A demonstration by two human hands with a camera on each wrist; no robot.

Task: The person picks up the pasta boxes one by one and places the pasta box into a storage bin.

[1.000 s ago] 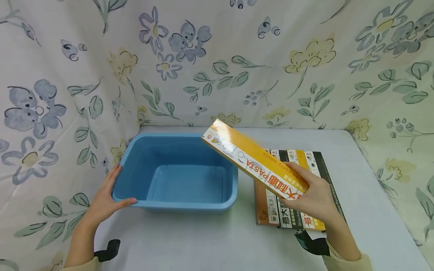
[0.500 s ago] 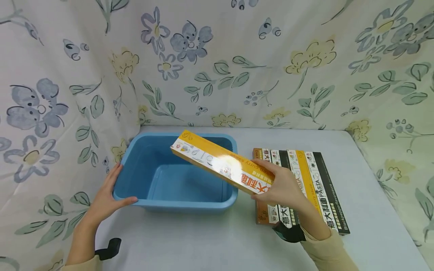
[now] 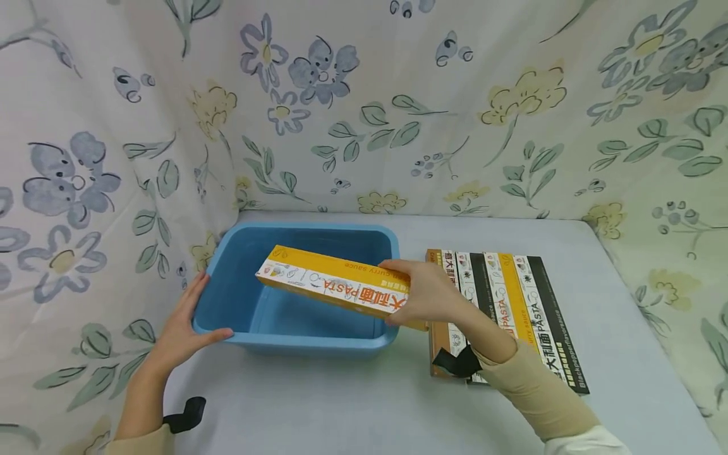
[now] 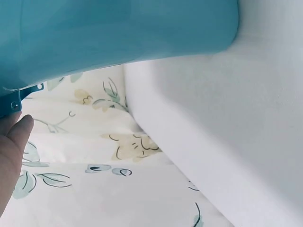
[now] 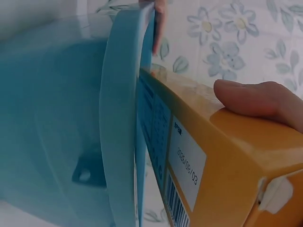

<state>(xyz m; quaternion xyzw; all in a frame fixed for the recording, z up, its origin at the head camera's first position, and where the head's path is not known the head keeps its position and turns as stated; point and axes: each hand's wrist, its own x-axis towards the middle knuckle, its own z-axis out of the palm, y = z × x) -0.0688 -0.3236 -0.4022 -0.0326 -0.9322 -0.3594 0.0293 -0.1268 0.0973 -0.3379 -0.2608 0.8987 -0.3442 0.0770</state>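
On the white table [image 3: 341,404], pasta box [image 3: 330,285] in right hand [image 3: 426,297] over blue tub [image 3: 307,344].

Right wrist view: a fingertip [image 5: 251,98] rests on the long yellow cardboard pasta box [image 5: 208,156], beside the blue plastic tub's rim [image 5: 118,142].

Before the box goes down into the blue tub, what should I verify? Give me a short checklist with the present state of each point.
1. Right hand grips the yellow box at its near end: ok.
2. Left hand holds the tub at its left rim: ok.
3. Tub floor free of other things: ok.
4. Box over the tub opening: ok, its near end hangs over the right rim.
5. Box fits lengthwise inside: cannot tell.
6. Remaining boxes lie flat on the table, apart from the tub: ok.
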